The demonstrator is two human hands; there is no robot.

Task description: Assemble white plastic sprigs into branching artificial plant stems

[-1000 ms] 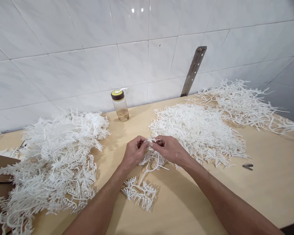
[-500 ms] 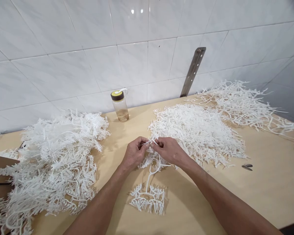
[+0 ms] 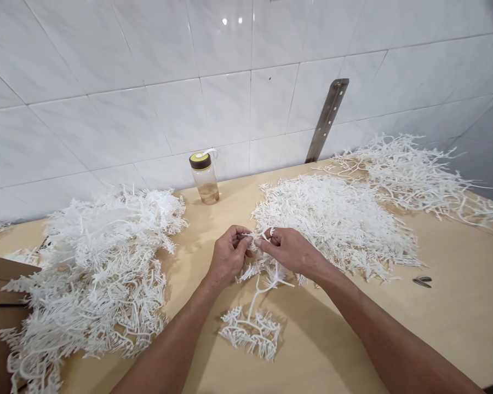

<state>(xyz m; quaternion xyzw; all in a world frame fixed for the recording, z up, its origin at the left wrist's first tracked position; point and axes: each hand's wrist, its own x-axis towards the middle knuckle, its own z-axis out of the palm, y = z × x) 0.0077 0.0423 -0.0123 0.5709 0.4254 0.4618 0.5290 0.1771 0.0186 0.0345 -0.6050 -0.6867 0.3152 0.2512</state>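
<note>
My left hand point(image 3: 229, 256) and my right hand point(image 3: 288, 250) meet at the middle of the wooden table point(image 3: 456, 312), fingers pinched on the top of a white branched plastic piece point(image 3: 252, 323). Its stem hangs down from my fingers and its bushy lower end rests on the table. Just behind my right hand lies a flat heap of white plastic sprigs point(image 3: 332, 221).
A large pile of white branched pieces point(image 3: 94, 268) covers the left side. Looser white stems point(image 3: 411, 172) spread at the back right. A clear bottle with a dark lid point(image 3: 205, 178) stands by the tiled wall. A metal bracket point(image 3: 327, 120) leans there. Small dark snips point(image 3: 422, 282) lie right.
The hanging lower end of the piece has swung a little to the right on the table. Both hands stay pinched together in nearly the same spot.
</note>
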